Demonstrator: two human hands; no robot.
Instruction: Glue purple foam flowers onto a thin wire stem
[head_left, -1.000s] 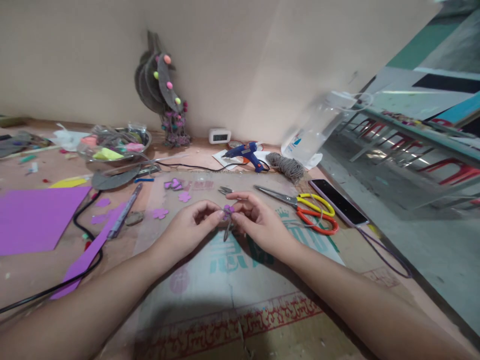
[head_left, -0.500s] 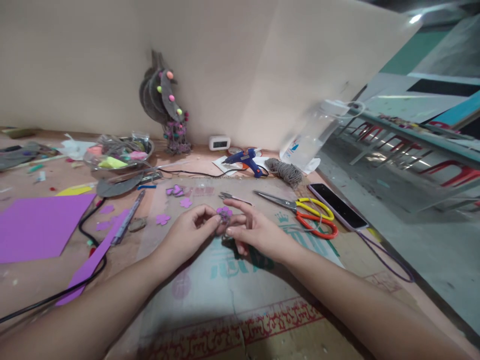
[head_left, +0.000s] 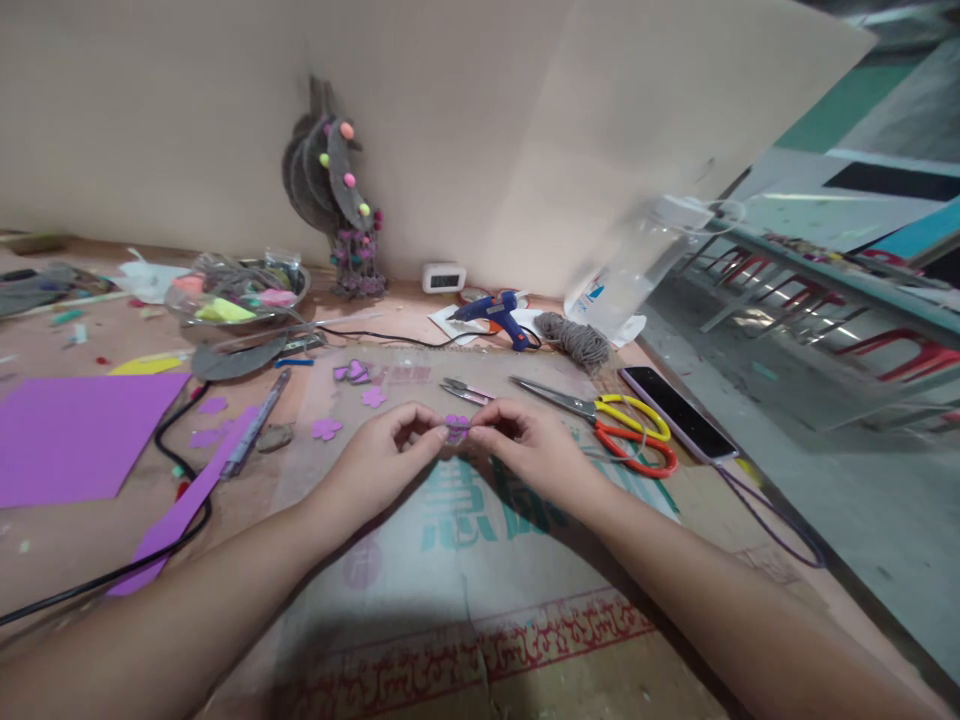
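Between my two hands is a small purple flower cut-out [head_left: 457,428], pinched at its left side by my left hand [head_left: 401,445] and at its right side by my right hand [head_left: 521,445]. Both hands are just above the printed cardboard sheet [head_left: 420,620]. Loose purple flowers lie to the left of my left hand: a single one [head_left: 327,429], another [head_left: 373,396] and a small stack [head_left: 352,372]. Small thread snips [head_left: 463,390] rest just beyond my fingers. Large scissors [head_left: 592,405] with yellow and orange handles lie beyond my right hand.
A blue glue gun [head_left: 491,312], grey yarn [head_left: 574,340], a water bottle [head_left: 626,270] and a phone [head_left: 679,412] stand or lie behind and right. On the left are purple foam [head_left: 82,435], a pen [head_left: 256,425], a black cord [head_left: 105,578] and a filled bowl [head_left: 300,290].
My right hand's fingers, spread and loose before, have closed on the flower's right side. The flower now stretches level between both hands. The view has shifted slightly.
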